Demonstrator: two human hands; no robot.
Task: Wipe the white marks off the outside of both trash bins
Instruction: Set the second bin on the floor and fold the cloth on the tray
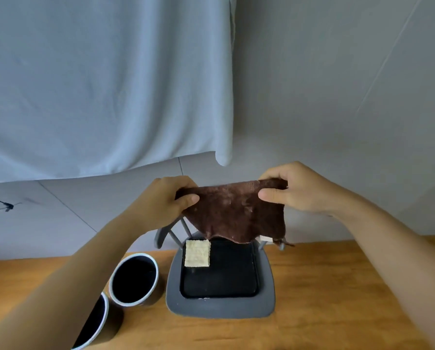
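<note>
Hands hold a brown cloth (236, 213) stretched between them above a grey chair (220, 306). The left hand (165, 200) pinches the cloth's upper left corner between thumb and curled fingers; the right hand (292, 189) pinches the upper right corner the same way, thumb in front. The cloth hangs limp in a sagging curve, its lower edge just over the back of the chair's black seat pad (221, 271), which suggests a soft, light, plush rag that will fold and bunch readily and needs gathering into a pad in one palm before it can press on a surface.

Two trash bins stand on the wooden floor to the left of the chair: the farther bin (134, 279) just beside the seat, and the nearer bin (95, 322) touching or nearly touching it, partly hidden by the left forearm. Both are round, dark inside with pale rims, and look like light, rigid containers that would slide or tip under a wipe unless steadied at the rim by the free hand. From this high angle almost none of their outer walls shows, so the white marks cannot be made out. A pale woven square (197, 253), possibly a sponge or folded cloth, lies on the seat pad's far left corner.
</note>
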